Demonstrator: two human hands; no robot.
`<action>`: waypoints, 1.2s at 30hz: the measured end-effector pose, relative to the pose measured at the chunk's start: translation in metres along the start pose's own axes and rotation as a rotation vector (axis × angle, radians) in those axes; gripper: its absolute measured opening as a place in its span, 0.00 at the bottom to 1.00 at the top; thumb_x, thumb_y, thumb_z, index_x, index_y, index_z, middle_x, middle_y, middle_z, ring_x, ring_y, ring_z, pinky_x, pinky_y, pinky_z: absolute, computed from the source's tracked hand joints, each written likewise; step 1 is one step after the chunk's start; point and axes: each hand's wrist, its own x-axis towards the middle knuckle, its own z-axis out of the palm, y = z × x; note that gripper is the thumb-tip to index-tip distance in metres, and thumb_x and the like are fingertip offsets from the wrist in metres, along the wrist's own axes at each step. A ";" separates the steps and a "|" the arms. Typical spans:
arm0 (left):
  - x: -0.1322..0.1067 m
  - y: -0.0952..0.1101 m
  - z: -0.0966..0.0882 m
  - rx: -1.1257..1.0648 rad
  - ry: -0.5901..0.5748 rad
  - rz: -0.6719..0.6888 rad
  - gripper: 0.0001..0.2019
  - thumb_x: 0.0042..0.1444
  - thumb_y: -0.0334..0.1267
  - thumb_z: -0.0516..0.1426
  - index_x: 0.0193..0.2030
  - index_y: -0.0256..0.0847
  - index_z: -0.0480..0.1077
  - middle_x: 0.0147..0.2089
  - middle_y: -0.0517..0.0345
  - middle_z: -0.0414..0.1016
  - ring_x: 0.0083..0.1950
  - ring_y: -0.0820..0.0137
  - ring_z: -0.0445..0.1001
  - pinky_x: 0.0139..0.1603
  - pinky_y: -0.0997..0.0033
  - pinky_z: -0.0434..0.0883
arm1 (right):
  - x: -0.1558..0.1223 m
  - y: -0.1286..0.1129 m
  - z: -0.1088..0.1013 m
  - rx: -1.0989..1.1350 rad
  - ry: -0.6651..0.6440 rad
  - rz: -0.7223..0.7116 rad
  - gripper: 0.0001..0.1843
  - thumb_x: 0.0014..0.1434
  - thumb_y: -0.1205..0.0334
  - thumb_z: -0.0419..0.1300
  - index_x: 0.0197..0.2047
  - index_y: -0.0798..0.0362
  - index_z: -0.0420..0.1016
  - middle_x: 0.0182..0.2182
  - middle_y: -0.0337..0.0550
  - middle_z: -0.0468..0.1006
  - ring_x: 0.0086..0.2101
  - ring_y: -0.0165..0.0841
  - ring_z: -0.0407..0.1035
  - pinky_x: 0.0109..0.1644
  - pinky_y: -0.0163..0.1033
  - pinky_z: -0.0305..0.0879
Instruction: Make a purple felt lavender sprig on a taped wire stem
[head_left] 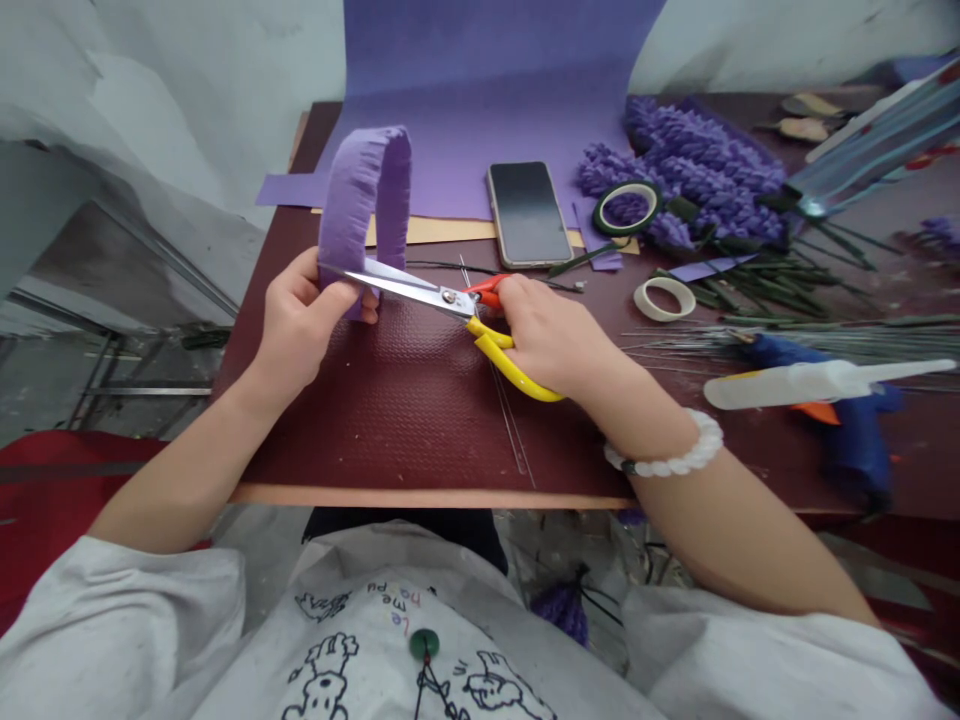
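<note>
Scissors (450, 300) sit gripped in our right hand (551, 335), blades pointing left at the purple paper strip (365, 205) pinched by our left hand (300, 320).

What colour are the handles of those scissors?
The scissors have a yellow handle loop and an orange-red one, held in the right hand; seen in the head view.

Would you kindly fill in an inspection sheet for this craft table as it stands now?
Surface: dark red textured table, purple paper sheet laid across its back.
Job's things: folded purple strip, standing arched; scissors, blades open against its lower end.
Clutter: phone, green tape roll, white tape roll, purple flower spikes, green wires, blue glue gun.
Grips: left hand pinches the strip; right hand holds the scissors' handles.
Cables: nothing seen.
Surroundings: pale wall behind; metal frame left of the table.
</note>
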 end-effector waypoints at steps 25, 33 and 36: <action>-0.001 0.006 0.004 0.205 0.053 -0.133 0.03 0.46 0.30 0.58 0.27 0.41 0.68 0.24 0.61 0.72 0.25 0.72 0.73 0.31 0.69 0.75 | 0.004 -0.005 -0.003 -0.074 -0.040 0.054 0.22 0.58 0.46 0.49 0.39 0.57 0.70 0.36 0.53 0.76 0.33 0.41 0.69 0.29 0.39 0.49; -0.001 0.004 0.003 0.099 0.034 -0.069 0.02 0.49 0.33 0.59 0.29 0.40 0.69 0.24 0.62 0.72 0.23 0.74 0.72 0.28 0.71 0.73 | 0.002 -0.001 -0.001 -0.023 0.004 -0.008 0.23 0.60 0.45 0.46 0.41 0.56 0.68 0.41 0.56 0.74 0.38 0.44 0.68 0.34 0.42 0.56; -0.003 0.006 0.004 0.103 0.040 -0.079 0.01 0.48 0.31 0.58 0.29 0.39 0.70 0.24 0.62 0.72 0.23 0.75 0.71 0.27 0.73 0.71 | -0.002 0.001 0.000 0.026 0.013 -0.029 0.22 0.60 0.45 0.46 0.42 0.55 0.67 0.41 0.56 0.73 0.40 0.44 0.66 0.38 0.43 0.60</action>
